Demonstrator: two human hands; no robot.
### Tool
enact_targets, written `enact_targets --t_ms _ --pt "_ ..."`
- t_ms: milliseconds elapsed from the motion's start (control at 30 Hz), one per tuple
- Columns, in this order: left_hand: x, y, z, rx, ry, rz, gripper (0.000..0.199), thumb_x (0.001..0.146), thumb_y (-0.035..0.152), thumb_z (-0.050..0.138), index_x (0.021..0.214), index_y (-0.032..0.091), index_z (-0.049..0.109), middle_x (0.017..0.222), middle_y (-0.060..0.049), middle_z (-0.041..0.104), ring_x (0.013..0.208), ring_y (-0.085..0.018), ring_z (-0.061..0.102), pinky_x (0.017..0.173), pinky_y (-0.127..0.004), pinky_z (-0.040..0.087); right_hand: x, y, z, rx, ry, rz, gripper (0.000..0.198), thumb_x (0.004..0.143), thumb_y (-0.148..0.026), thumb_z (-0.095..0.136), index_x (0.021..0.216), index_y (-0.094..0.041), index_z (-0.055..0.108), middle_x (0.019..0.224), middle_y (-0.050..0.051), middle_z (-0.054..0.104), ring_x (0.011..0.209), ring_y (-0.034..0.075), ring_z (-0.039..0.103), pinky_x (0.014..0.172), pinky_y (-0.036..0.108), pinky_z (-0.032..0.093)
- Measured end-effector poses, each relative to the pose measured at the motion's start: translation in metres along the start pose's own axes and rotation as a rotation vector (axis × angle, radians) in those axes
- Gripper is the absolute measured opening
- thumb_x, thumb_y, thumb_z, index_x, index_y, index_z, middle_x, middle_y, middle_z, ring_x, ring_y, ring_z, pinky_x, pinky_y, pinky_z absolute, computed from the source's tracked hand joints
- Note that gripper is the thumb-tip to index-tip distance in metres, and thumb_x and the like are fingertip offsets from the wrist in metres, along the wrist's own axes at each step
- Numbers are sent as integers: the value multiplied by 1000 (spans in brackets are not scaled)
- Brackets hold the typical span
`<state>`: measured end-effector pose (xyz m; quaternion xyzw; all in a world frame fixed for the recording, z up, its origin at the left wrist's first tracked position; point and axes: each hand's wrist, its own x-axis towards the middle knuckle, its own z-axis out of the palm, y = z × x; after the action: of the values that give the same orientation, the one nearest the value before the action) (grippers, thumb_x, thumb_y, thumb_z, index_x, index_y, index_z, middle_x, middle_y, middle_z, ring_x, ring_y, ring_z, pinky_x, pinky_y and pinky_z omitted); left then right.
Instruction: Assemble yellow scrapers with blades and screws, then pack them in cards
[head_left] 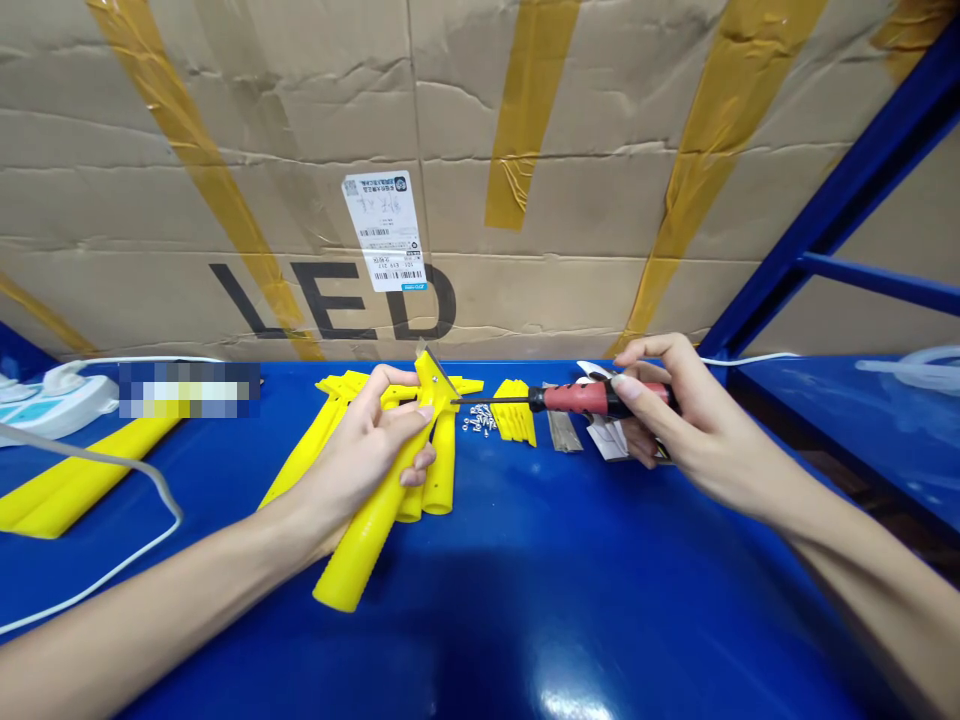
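Note:
My left hand [379,435] is wrapped round the handle of a yellow scraper [364,555], which is tilted with its head up and a thin metal blade along the top. One small screw shows in the head. In my right hand [667,400] is a screwdriver [577,398] with a red and black handle, held level and pointing left. Its tip is at the side of the scraper's head; whether it touches a screw I cannot make out. Behind my left hand lie several more yellow scraper handles [442,465]. Small loose screws [478,418] are scattered below the screwdriver's shaft.
Flat yellow plastic pieces [514,412] and a stack of thin metal blades [564,432] lie on the blue table [480,620]. White wrappers [606,438] are beside them. At left are a power strip [64,408], a cable and yellow tubes [90,475]. A large cardboard box [465,120] stands behind.

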<state>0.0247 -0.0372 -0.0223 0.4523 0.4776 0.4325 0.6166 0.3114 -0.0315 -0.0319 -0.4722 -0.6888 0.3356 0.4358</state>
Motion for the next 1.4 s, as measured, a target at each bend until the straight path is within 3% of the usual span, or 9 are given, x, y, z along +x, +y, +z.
enact_targets --t_ms 167,300,567,1000,1200,1400 --pt "-1 2 -1 -4 11 22 35 88 29 70 108 31 41 52 7 51 41 -8 42 42 -15 34 -2 -3 -5 -27 -107 -43 30 93 -48 67 111 -30 53 80 1 62 62 18 58 51 31 44" --pt "-2 2 -2 11 -15 44 34 89 30 69 108 31 41 53 8 52 42 -8 42 42 -15 35 -4 -7 -3 -63 -61 -30 27 93 -49 67 106 -27 59 64 -3 55 54 15 49 47 29 39" --pt "-2 1 -2 29 -23 116 29 91 24 65 107 30 42 55 8 52 44 -8 45 43 -14 35 -2 -17 9 153 -5 104 32 93 -53 66 95 -22 56 50 -7 47 44 9 40 44 23 33" --pt "-3 1 0 71 -25 121 27 93 23 63 106 29 40 56 7 54 45 -8 45 44 -16 38 0 -16 15 475 57 405 36 79 -46 83 89 -19 62 59 -4 51 48 5 38 40 18 29" --pt "-4 1 0 68 -32 120 28 93 25 64 105 29 39 56 8 53 44 -8 44 44 -16 38 -1 -16 16 524 82 449 36 76 -44 86 86 -18 63 59 -6 48 47 4 38 39 17 29" --pt "-4 1 1 47 -51 98 26 94 28 63 104 30 39 52 9 52 41 -7 42 42 -15 38 1 -13 14 415 70 410 32 79 -49 81 86 -21 65 56 -3 52 45 7 42 41 20 32"
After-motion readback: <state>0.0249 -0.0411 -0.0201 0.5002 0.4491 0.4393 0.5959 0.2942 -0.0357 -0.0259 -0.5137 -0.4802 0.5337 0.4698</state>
